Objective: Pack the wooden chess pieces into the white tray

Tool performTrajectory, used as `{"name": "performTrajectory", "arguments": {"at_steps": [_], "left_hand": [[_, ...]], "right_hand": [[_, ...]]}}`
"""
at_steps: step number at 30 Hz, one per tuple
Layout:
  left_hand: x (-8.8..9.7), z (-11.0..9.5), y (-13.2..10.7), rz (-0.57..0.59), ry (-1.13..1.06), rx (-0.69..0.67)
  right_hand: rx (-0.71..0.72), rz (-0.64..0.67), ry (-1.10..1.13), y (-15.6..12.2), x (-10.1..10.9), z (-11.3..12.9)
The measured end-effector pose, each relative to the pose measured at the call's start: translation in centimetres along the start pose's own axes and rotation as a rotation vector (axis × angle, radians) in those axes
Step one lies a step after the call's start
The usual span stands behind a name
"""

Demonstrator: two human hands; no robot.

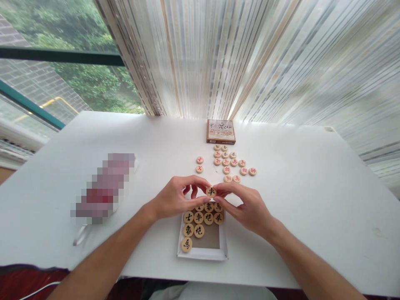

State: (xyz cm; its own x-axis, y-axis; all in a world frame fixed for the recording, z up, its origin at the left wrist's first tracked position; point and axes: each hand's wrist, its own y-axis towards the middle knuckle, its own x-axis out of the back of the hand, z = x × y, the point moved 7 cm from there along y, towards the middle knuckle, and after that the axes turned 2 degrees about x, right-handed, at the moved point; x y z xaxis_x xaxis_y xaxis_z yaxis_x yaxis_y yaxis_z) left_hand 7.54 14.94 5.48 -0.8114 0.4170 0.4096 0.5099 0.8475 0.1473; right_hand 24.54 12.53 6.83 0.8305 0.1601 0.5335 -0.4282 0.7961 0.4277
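Note:
A round wooden Chinese chess piece (211, 192) with a black character is pinched between my left hand (178, 193) and my right hand (246, 204), its face turned toward me. Thumbs and forefingers of both hands close on its edges. Just below it lies a shallow white box tray (203, 253), holding several black-character pieces in rows. A lone horse piece (186, 244) sits at the tray's lower left, and a cannon piece (199, 231) lies in the row above. My fingers hide part of the tray's far row.
Beyond my hands, several red pieces (226, 170) and a few black ones (225, 154) are scattered. Two red pieces (199, 160) lie apart to their left. A Chinese chess box lid (221, 131) rests near the curtain (200, 62). A blurred-out object (104, 187) lies left on the white table (312, 200).

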Motion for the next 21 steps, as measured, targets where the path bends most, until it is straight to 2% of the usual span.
{"name": "performTrajectory", "arguments": {"at_steps": [12,21], "left_hand": [[-0.53,0.22,-0.09,0.069,-0.032,0.037],[-0.34,0.04,-0.12,0.052,-0.039,0.013]], "right_hand": [[0.057,-0.022,-0.002,-0.03,-0.04,0.49],[0.036,0.001,0.029,0.02,-0.09,0.58]]}}
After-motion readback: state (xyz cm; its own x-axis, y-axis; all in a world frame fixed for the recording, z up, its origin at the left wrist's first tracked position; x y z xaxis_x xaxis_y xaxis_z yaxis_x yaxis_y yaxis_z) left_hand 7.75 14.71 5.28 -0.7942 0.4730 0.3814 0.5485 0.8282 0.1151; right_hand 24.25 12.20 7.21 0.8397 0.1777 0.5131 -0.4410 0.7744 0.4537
